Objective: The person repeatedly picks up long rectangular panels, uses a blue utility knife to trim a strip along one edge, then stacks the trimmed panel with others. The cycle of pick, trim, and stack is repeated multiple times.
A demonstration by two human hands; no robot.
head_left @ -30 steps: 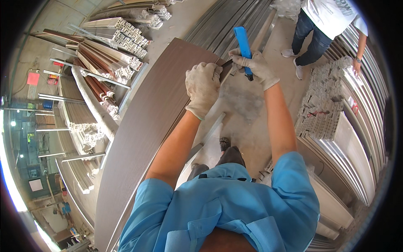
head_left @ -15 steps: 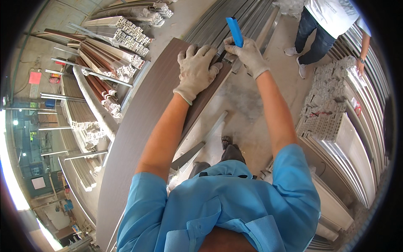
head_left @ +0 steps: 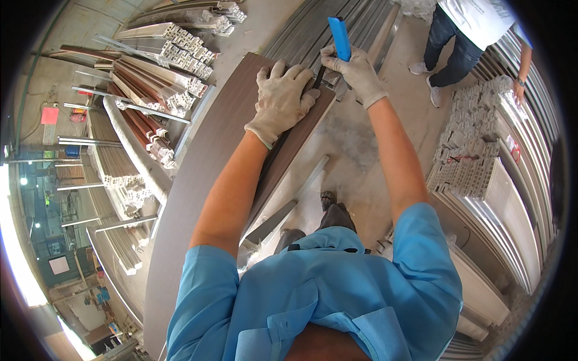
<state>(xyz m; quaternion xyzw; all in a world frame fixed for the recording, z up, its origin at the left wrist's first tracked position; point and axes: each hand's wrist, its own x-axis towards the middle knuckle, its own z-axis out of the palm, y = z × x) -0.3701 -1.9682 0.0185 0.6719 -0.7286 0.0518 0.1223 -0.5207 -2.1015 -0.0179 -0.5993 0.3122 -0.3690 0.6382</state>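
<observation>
Bright daylight, even; glare blown out at lower-left rim; strong fisheye bending at edges; centre sharp.

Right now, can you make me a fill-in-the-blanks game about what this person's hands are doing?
1. The left hand lies flat on a long ____ board.
2. The right hand holds a ____ tool.
3. Both hands wear pale ____.
4. Another person stands at the upper ____ of the picture.

Missing words: brown; blue; gloves; right
</observation>
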